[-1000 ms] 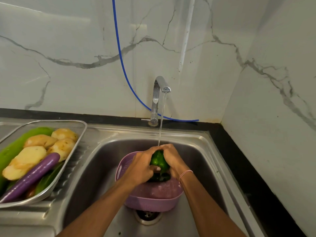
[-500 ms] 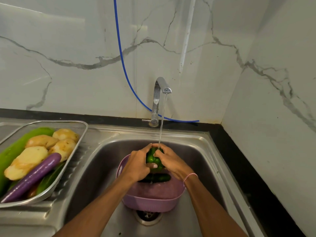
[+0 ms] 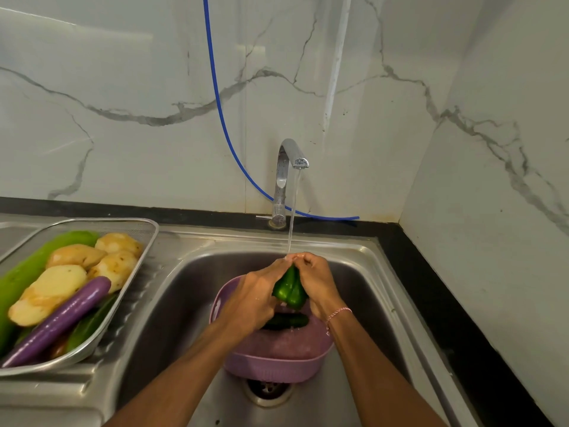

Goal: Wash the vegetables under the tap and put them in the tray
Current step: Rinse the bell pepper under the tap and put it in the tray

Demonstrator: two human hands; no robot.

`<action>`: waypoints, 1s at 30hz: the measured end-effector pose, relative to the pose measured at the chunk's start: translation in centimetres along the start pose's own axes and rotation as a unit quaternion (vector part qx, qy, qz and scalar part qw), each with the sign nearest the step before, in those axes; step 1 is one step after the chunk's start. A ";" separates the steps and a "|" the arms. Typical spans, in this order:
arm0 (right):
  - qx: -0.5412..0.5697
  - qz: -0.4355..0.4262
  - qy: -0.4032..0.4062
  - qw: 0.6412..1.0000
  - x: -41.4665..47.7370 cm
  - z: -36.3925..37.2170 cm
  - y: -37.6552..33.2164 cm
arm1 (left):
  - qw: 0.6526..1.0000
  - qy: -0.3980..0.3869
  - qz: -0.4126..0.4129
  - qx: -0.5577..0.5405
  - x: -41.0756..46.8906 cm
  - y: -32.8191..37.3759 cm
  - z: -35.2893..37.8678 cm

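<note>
Steel sink under marble walls holds a purple colander, above which left hand and right hand curl round a green pepper beneath the running tap; one dark vegetable waits below, while the tray at the sink's left edge seemingly carries most produce.

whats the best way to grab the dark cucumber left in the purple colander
Grip the dark cucumber around its middle, coming straight down from above. It lies flat and crosswise on the bottom of the purple colander, whose walls block a sideways reach; its left end is hidden under the left hand holding the pepper.
</note>
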State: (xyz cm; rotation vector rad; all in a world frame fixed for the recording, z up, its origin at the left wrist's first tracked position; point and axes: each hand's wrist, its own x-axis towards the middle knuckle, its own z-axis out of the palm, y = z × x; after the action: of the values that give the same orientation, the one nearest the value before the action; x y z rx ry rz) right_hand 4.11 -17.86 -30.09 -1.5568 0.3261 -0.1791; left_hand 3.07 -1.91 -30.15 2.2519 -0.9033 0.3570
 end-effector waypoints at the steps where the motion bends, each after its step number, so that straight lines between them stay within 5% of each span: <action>1: 0.004 0.005 0.014 1.000 0.2 -0.1 0.1 | 1.000 -0.002 0.008 0.009 0.0 0.1 0.2; 5: -0.027 0.018 -0.010 0.999 -0.4 0.4 0.2 | 0.997 0.021 -0.072 -0.032 0.1 0.3 0.4; 12: 0.003 0.026 -0.180 0.983 -2.0 0.6 -1.1 | 0.963 0.055 -0.214 -0.154 0.3 -1.0 -0.3; 19: 0.086 0.051 -0.149 0.984 -1.9 0.4 -0.7 | 0.884 0.018 -0.279 -0.376 0.6 -0.8 0.7; 25: -0.055 0.025 -0.080 0.995 -1.4 0.3 -0.6 | 0.960 -0.053 -0.196 -0.191 0.4 -0.5 1.1; 30: -0.044 0.061 -0.024 0.997 -0.3 0.7 0.1 | 0.980 -0.112 -0.125 -0.105 0.4 -0.1 0.7</action>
State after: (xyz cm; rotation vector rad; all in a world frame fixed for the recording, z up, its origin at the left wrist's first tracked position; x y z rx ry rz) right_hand 4.03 -17.11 -30.13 -1.6197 0.3938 -0.0319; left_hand 3.39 -2.53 -30.55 2.2007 -0.7194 -0.1048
